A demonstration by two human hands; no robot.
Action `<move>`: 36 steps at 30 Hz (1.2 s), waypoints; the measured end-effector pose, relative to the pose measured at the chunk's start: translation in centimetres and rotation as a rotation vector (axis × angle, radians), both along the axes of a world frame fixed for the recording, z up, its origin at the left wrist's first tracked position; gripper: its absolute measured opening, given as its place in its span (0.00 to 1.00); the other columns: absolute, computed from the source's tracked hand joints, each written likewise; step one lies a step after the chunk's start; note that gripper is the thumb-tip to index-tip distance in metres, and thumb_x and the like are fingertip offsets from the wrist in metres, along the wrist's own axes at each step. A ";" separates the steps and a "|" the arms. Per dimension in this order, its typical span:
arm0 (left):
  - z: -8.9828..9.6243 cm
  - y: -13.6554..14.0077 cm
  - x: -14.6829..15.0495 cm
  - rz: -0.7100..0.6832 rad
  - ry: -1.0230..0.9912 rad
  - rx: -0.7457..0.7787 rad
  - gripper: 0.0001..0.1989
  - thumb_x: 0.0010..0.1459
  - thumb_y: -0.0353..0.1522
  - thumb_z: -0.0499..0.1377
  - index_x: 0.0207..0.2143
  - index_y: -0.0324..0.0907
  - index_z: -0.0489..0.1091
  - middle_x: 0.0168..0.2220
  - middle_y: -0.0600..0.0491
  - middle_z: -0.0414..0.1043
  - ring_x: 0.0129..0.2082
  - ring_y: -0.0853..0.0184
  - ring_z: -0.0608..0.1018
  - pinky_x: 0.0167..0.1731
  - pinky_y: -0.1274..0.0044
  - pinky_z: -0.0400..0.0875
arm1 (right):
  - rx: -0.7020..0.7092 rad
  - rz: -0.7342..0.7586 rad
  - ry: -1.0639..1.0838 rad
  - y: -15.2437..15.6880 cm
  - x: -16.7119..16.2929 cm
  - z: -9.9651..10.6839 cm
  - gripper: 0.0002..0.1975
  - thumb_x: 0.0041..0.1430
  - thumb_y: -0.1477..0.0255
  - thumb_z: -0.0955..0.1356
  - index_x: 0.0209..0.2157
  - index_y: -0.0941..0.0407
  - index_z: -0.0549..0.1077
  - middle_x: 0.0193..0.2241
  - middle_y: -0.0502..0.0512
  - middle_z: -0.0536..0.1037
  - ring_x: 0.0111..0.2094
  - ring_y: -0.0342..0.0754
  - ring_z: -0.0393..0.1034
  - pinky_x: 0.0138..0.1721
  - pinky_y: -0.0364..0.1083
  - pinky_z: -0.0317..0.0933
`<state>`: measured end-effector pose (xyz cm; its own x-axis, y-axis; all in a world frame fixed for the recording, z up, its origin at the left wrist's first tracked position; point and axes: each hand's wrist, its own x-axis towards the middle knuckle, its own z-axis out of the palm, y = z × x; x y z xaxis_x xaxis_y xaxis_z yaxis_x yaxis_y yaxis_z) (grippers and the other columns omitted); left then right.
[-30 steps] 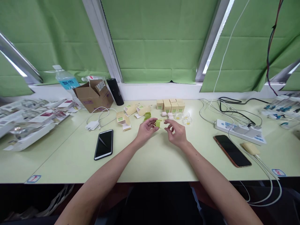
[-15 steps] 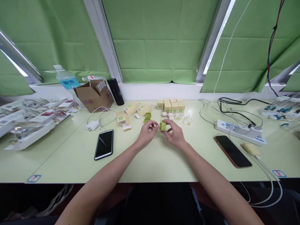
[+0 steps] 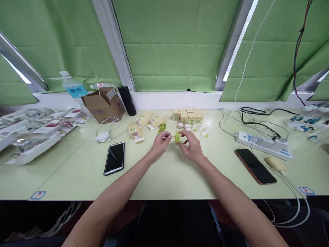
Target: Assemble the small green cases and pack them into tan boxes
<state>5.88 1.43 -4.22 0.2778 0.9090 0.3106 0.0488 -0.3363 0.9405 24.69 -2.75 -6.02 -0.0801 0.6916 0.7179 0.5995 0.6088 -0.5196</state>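
Observation:
My right hand (image 3: 190, 145) grips a small green case (image 3: 178, 138) between thumb and fingers, above the table in front of me. Thumb and fingertips of my left hand (image 3: 160, 143) are pinched on a thin yellowish piece (image 3: 173, 137) that reaches to the case's left side; its exact kind is too small to tell. Just behind my left hand sits another green case (image 3: 162, 126), lying opened out. Small pink pieces (image 3: 184, 126) and clear round containers (image 3: 203, 129) lie beyond my right hand.
Small beige boxes (image 3: 191, 116) stand at the back, opened ones (image 3: 135, 130) lie to the left. Phones (image 3: 114, 158) (image 3: 254, 166) flank my arms. A power strip (image 3: 263, 145) with cables is at right; a cardboard box (image 3: 105, 107) and black bottle (image 3: 126, 100) stand back left.
My left hand has drawn slightly left from the green case, and more of the thin yellowish piece shows between the hands. The case has turned a little in my right hand.

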 end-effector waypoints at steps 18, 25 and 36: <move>-1.7 -0.2 -0.7 -0.097 0.157 0.264 0.23 0.62 0.37 0.66 0.59 0.49 0.70 0.59 0.46 0.73 0.55 0.57 0.76 0.53 0.65 0.72 | -0.070 -0.022 -0.084 0.1 0.3 -0.1 0.18 0.66 0.69 0.69 0.56 0.51 0.66 0.48 0.60 0.77 0.46 0.55 0.78 0.36 0.53 0.81; -1.8 0.0 -0.7 -0.018 0.155 0.332 0.20 0.62 0.34 0.65 0.56 0.49 0.71 0.55 0.48 0.76 0.54 0.58 0.77 0.51 0.66 0.73 | 0.112 -0.054 -0.200 0.2 0.4 -0.1 0.07 0.70 0.71 0.67 0.48 0.52 0.73 0.51 0.62 0.77 0.50 0.55 0.77 0.40 0.50 0.80; -1.2 -0.7 -0.6 -0.019 0.174 0.441 0.20 0.63 0.34 0.65 0.57 0.50 0.70 0.55 0.48 0.76 0.55 0.58 0.76 0.52 0.64 0.74 | 0.285 -0.025 -0.256 -0.1 0.2 0.4 0.10 0.72 0.77 0.64 0.48 0.52 0.75 0.49 0.61 0.76 0.38 0.48 0.78 0.35 0.48 0.79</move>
